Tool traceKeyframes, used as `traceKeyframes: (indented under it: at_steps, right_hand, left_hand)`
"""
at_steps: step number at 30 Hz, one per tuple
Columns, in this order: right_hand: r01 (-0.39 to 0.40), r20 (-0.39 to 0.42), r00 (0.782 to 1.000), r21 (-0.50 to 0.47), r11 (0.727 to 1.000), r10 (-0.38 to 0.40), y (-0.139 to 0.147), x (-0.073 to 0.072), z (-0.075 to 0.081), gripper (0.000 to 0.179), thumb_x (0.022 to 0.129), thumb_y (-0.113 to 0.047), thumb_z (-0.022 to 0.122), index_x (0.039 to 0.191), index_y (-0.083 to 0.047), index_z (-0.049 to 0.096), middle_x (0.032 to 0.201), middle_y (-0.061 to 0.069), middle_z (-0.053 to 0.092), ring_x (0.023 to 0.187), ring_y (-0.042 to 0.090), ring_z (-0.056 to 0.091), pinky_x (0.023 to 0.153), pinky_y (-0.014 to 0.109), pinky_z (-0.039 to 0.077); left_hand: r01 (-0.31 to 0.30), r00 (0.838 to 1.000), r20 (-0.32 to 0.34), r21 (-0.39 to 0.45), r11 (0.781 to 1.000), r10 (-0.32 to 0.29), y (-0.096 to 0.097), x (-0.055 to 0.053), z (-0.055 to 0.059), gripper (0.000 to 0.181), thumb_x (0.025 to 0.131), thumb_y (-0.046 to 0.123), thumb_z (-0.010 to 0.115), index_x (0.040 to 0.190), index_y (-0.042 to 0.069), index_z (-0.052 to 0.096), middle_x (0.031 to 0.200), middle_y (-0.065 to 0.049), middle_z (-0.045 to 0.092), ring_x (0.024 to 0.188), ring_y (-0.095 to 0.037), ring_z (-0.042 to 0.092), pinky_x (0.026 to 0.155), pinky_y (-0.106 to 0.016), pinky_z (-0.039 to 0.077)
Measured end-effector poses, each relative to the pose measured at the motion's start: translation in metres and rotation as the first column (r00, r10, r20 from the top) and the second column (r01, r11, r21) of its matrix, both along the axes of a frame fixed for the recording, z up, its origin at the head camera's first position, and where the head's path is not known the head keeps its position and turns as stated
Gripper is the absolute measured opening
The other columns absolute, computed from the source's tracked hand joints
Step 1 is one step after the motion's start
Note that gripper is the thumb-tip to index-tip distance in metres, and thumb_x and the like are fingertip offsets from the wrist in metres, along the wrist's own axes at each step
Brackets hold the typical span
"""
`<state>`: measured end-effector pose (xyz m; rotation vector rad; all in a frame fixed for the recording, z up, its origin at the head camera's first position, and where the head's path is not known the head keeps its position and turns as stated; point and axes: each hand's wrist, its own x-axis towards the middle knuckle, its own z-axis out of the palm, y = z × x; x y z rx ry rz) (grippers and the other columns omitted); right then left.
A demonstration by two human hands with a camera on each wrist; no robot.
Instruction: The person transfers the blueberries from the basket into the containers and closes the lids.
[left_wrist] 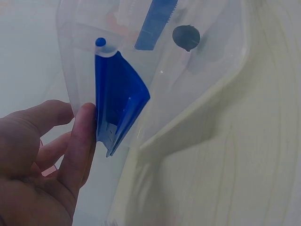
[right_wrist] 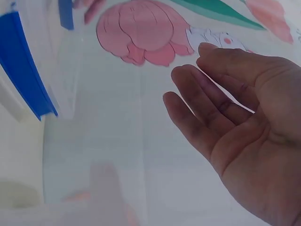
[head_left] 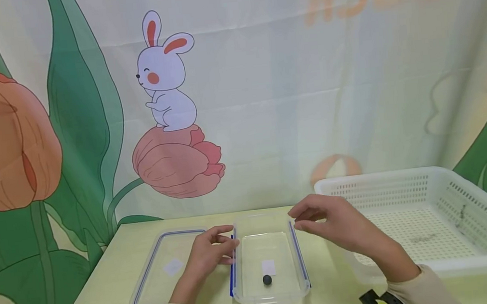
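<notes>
A clear plastic food box (head_left: 269, 297) with blue side clips (left_wrist: 120, 94) stands in front of me, its lid off. Inside lies a small black ball (head_left: 267, 280), just in front of a white square (head_left: 268, 267). My left hand (head_left: 209, 251) holds the box's left wall, thumb at the rim and other fingers by the outside near the clip. Beyond the far right corner of the box, my right hand (head_left: 341, 223) hovers with loosely bent fingers and nothing between them. The clear lid (head_left: 150, 281) with a blue seal lies left of the box, partly behind my left hand.
On the right is a large white plastic basket (head_left: 406, 224) with a perforated floor. A printed cloth (head_left: 256, 97) with a rabbit and tulips hangs behind the pale table (head_left: 100, 299).
</notes>
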<state>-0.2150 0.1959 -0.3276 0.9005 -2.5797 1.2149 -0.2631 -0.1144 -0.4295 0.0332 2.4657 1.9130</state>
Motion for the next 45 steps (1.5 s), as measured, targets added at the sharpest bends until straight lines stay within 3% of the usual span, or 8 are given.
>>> traceKeyframes:
  at_steps: [10,20,28,38,41,45]
  right_hand:
    - [0.151,-0.048,0.987,-0.023,0.988,-0.152,0.034,-0.004,0.013,0.017,0.100,-0.018,0.077,0.117,-0.019,0.077,0.113,-0.007,0.075,0.099,0.013,0.074,0.086,0.031,0.062]
    - [0.306,-0.075,0.948,-0.031,0.951,-0.308,0.058,-0.007,0.021,0.024,0.102,-0.026,0.075,0.123,-0.014,0.076,0.116,0.001,0.076,0.103,0.023,0.075,0.084,0.026,0.059]
    - [0.365,-0.126,0.920,-0.065,0.929,-0.371,0.069,-0.012,0.022,0.023,0.102,-0.025,0.076,0.120,-0.011,0.077,0.119,0.007,0.076,0.096,0.005,0.071,0.077,0.017,0.056]
    - [0.384,-0.075,0.919,-0.043,0.922,-0.386,0.083,-0.016,0.018,0.029,0.103,-0.030,0.075,0.125,-0.012,0.076,0.126,0.009,0.074,0.099,0.002,0.069,0.078,0.016,0.054]
    - [0.399,-0.080,0.914,-0.014,0.917,-0.399,0.089,-0.017,0.019,0.029,0.103,-0.029,0.074,0.125,-0.011,0.076,0.125,0.010,0.074,0.102,0.010,0.071,0.078,0.018,0.054]
    - [0.388,-0.066,0.921,0.059,0.920,-0.384,0.094,-0.025,0.023,0.029,0.104,-0.030,0.072,0.124,-0.009,0.075,0.122,0.012,0.074,0.107,0.029,0.071,0.081,0.031,0.057]
  left_hand:
    - [-0.017,1.000,0.010,-0.030,0.999,0.017,-0.001,0.000,0.001,0.048,0.094,0.012,0.083,0.139,0.004,0.068,0.103,-0.012,0.068,0.077,-0.020,0.071,0.067,-0.034,0.067]
    - [-0.020,1.000,0.011,-0.022,1.000,0.020,-0.004,0.000,0.003,0.047,0.094,0.012,0.083,0.138,0.005,0.068,0.103,-0.012,0.068,0.077,-0.020,0.070,0.067,-0.034,0.066]
    - [-0.023,1.000,0.019,-0.016,1.000,0.023,-0.006,-0.001,0.004,0.047,0.094,0.011,0.083,0.138,0.004,0.068,0.104,-0.013,0.068,0.077,-0.020,0.071,0.067,-0.033,0.067]
    - [-0.001,1.000,0.005,-0.010,1.000,0.001,-0.004,0.000,0.000,0.048,0.094,0.011,0.083,0.138,0.002,0.067,0.102,-0.013,0.068,0.076,-0.020,0.069,0.065,-0.036,0.067]
    - [0.008,1.000,0.006,-0.008,1.000,-0.008,-0.001,-0.001,-0.002,0.048,0.094,0.011,0.083,0.139,0.003,0.067,0.102,-0.013,0.068,0.077,-0.020,0.070,0.066,-0.036,0.067]
    - [0.000,1.000,0.006,-0.004,1.000,0.000,0.000,-0.001,-0.001,0.047,0.094,0.010,0.082,0.138,0.004,0.068,0.102,-0.013,0.068,0.077,-0.020,0.070,0.066,-0.035,0.067]
